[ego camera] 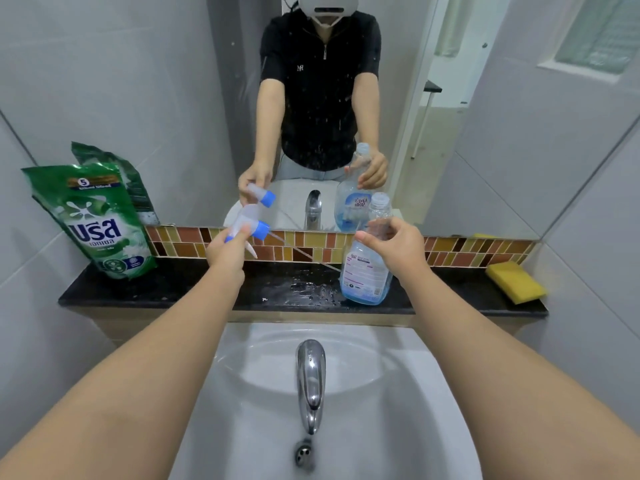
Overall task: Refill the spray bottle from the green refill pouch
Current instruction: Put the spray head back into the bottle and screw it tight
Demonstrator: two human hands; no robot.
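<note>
The clear spray bottle [367,271] stands on the black ledge [173,289] with a little blue liquid at its bottom and its threaded neck uncapped. My right hand [391,245] grips the bottle's upper body. My left hand [227,249] holds the removed white and blue trigger sprayer head [251,225] in the air to the left of the bottle; its thin dip tube slants down toward the bottle. The green refill pouch [97,220] leans upright against the wall at the ledge's left end, apart from both hands.
A yellow sponge [516,282] lies at the ledge's right end. Water drops wet the ledge between my hands. Below is the white sink [398,393] with a chrome tap [311,379]. The mirror behind the tiled strip reflects a person and the bottle.
</note>
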